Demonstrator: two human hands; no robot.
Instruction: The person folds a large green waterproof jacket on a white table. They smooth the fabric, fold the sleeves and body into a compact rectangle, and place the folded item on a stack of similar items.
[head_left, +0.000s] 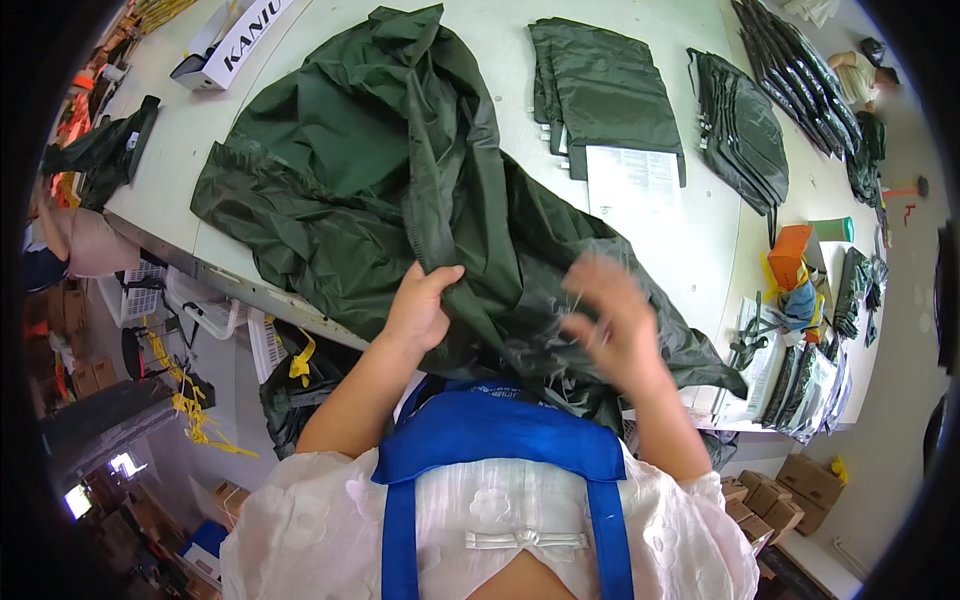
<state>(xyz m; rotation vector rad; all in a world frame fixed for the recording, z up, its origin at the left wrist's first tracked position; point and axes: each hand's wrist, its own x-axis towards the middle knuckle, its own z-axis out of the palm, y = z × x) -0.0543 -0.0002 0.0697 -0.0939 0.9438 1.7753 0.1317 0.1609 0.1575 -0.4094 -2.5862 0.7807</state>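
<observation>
A large dark green garment of thin, shiny cloth (340, 150) lies crumpled across the table in front of me, its near part hanging over the front edge against my apron. My left hand (422, 308) is closed on a fold of it, thumb on top, beside a long seam strip. Above the garment's right part hovers my right hand (622, 325), blurred by motion. Its thumb and fingers look apart, with nothing visible between them. Folded dark green pouches (605, 85) lie in a stack beyond, with a printed white sheet (632, 180) at their near end.
More flat green pouches (740, 130) are stacked farther right. A white box (225, 50) stands at the far left. On the right are an orange box (790, 255) and bagged packs (800, 390). White baskets (205, 305) are below the table's left edge. Other people are at both sides.
</observation>
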